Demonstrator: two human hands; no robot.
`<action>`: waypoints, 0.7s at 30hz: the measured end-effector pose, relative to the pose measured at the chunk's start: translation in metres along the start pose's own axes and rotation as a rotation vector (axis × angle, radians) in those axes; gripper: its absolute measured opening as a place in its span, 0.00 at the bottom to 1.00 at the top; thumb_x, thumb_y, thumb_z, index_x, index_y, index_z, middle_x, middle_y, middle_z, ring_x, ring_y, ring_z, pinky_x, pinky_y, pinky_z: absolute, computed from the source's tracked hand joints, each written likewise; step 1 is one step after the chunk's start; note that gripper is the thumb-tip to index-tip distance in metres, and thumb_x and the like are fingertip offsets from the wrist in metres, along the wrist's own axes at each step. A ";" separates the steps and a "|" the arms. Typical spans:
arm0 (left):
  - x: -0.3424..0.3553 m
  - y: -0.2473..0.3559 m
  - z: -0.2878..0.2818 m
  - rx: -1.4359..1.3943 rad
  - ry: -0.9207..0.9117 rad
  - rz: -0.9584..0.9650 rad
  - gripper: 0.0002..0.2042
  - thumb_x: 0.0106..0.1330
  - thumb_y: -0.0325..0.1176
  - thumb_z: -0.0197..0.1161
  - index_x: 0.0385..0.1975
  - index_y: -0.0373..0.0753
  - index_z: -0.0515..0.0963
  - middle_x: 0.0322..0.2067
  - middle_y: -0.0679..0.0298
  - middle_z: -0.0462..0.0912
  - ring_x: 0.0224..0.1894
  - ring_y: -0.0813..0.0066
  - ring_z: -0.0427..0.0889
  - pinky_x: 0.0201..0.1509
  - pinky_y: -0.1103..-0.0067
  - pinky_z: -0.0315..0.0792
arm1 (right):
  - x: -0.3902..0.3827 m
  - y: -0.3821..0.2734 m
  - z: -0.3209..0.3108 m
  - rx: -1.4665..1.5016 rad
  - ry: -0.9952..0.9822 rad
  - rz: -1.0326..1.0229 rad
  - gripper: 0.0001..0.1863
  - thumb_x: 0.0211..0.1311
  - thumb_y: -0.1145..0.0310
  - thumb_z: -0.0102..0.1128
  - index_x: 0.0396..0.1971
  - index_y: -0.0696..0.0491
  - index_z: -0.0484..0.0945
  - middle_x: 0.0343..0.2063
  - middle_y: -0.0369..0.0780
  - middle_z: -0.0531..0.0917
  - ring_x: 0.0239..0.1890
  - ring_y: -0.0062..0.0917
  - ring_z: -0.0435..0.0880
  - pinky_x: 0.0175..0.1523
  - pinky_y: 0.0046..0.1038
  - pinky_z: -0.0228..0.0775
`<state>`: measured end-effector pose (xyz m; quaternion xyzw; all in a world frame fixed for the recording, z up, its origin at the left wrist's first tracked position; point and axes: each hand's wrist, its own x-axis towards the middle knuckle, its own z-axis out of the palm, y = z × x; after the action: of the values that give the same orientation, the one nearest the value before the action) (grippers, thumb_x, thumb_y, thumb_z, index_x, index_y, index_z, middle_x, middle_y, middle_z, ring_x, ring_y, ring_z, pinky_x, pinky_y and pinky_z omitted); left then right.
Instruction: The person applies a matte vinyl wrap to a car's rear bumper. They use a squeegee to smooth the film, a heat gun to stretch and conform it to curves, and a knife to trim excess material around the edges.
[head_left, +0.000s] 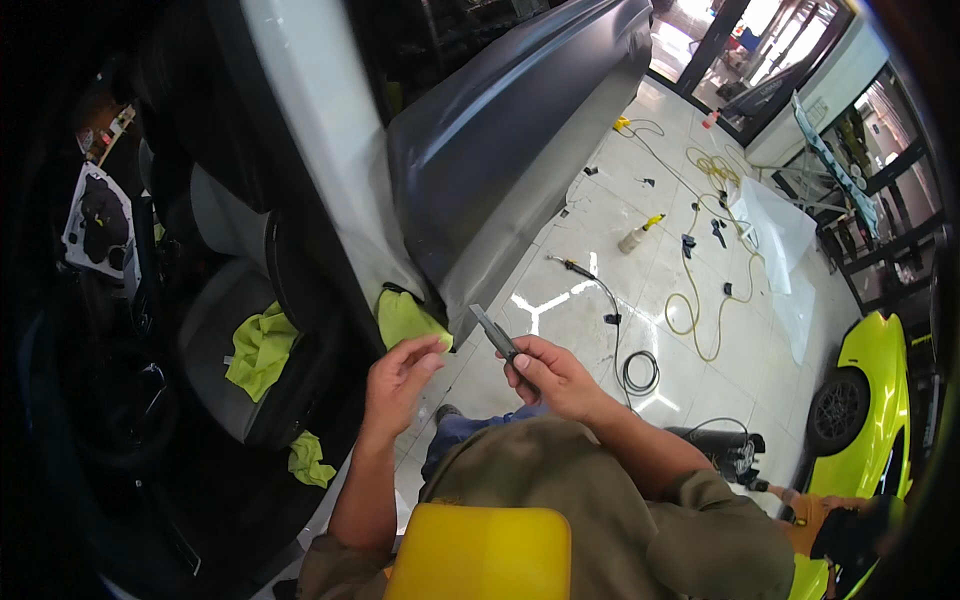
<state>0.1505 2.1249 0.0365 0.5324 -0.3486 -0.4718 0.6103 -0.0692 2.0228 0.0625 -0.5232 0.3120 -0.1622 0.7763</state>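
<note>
A grey utility knife (490,328) is gripped in my right hand (545,378), blade end pointing up and left toward the car's door opening. My left hand (400,385) is raised left of it with loosely bent fingers, just below a lime-green cloth (405,318); I cannot tell whether the fingertips touch it. That cloth lies at the lower corner of a white body pillar, beside a dark grey glossy wrapped car panel (480,120). A second green cloth (260,350) rests on the car seat, and a third (310,460) sits lower down inside the car.
On the tiled floor lie hoses (680,310), a spray bottle (632,238), a corded tool (575,268) and translucent sheeting (775,230). A black cylindrical machine (725,455) stands at right, near a lime car (870,370) and another person (830,520). A yellow padded seat (480,555) is directly below me.
</note>
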 end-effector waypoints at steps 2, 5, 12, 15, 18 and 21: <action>0.021 0.023 0.049 -0.061 -0.020 0.022 0.09 0.69 0.27 0.60 0.45 0.31 0.79 0.42 0.63 0.82 0.46 0.77 0.79 0.53 0.80 0.72 | -0.007 -0.007 -0.015 -0.024 0.015 0.019 0.12 0.75 0.62 0.47 0.46 0.54 0.74 0.25 0.31 0.74 0.22 0.12 0.69 0.27 0.18 0.62; 0.044 0.027 0.090 -0.016 -0.080 0.062 0.08 0.68 0.28 0.60 0.42 0.32 0.80 0.38 0.63 0.81 0.42 0.78 0.79 0.50 0.80 0.72 | -0.013 -0.013 -0.046 -0.125 0.015 -0.018 0.12 0.74 0.62 0.48 0.44 0.54 0.75 0.23 0.31 0.75 0.20 0.13 0.69 0.26 0.19 0.62; 0.065 0.012 0.147 0.209 0.022 -0.017 0.04 0.66 0.27 0.62 0.31 0.33 0.81 0.31 0.65 0.82 0.35 0.81 0.78 0.44 0.82 0.71 | -0.037 -0.012 -0.122 -0.311 -0.011 -0.032 0.12 0.72 0.65 0.50 0.46 0.57 0.74 0.26 0.32 0.77 0.23 0.14 0.71 0.30 0.20 0.66; 0.070 0.016 0.143 0.145 0.205 -0.025 0.05 0.66 0.26 0.59 0.30 0.33 0.80 0.29 0.63 0.83 0.34 0.79 0.79 0.44 0.80 0.72 | -0.038 -0.014 -0.143 -0.316 -0.056 -0.019 0.12 0.72 0.67 0.48 0.49 0.58 0.72 0.28 0.33 0.77 0.25 0.14 0.72 0.31 0.20 0.67; 0.077 0.045 0.104 0.221 0.527 0.234 0.04 0.66 0.28 0.63 0.34 0.35 0.81 0.29 0.69 0.81 0.32 0.85 0.76 0.38 0.85 0.71 | -0.024 -0.015 -0.150 -0.326 -0.075 -0.173 0.13 0.72 0.69 0.47 0.50 0.59 0.71 0.29 0.34 0.77 0.24 0.14 0.73 0.31 0.20 0.68; 0.095 0.070 0.063 0.498 0.717 0.378 0.15 0.63 0.32 0.68 0.46 0.32 0.76 0.37 0.63 0.81 0.35 0.81 0.77 0.42 0.83 0.73 | -0.007 -0.025 -0.139 -0.308 -0.101 -0.290 0.12 0.72 0.70 0.47 0.50 0.60 0.70 0.28 0.34 0.77 0.23 0.15 0.73 0.30 0.19 0.68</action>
<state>0.1358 2.0135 0.1095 0.7190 -0.3092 -0.0408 0.6212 -0.1632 1.9180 0.0518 -0.6823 0.2155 -0.1963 0.6704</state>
